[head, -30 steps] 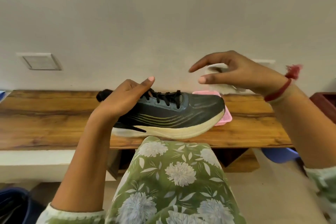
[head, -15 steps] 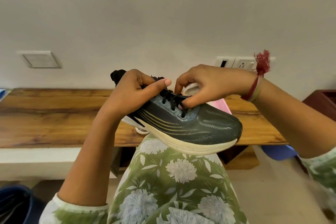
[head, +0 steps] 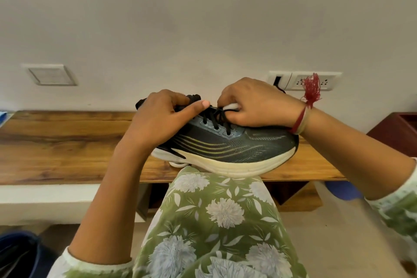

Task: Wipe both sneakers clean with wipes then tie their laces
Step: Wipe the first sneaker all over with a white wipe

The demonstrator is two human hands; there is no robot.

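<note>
We're seeing one person, head view only. Both arms are showing bare from the short sleeves down. The left sleeve [head: 90,266] is showing green floral print and is ending in a pale, whitish cuff. The right sleeve [head: 399,205] is carrying the same green print with pale leaves and a light edge. At the wrist of the right hand [head: 255,104] we're logging a red thread [head: 299,123] tied round, with a frayed dark-red tassel [head: 312,88] sticking up, and a pale beige band [head: 303,126] sitting just beside it. The left hand [head: 158,119] is showing a short thumbnail. Over the raised leg we're seeing olive-green fabric [head: 214,232] printed with big white-grey blooms and pale leaves.
</note>
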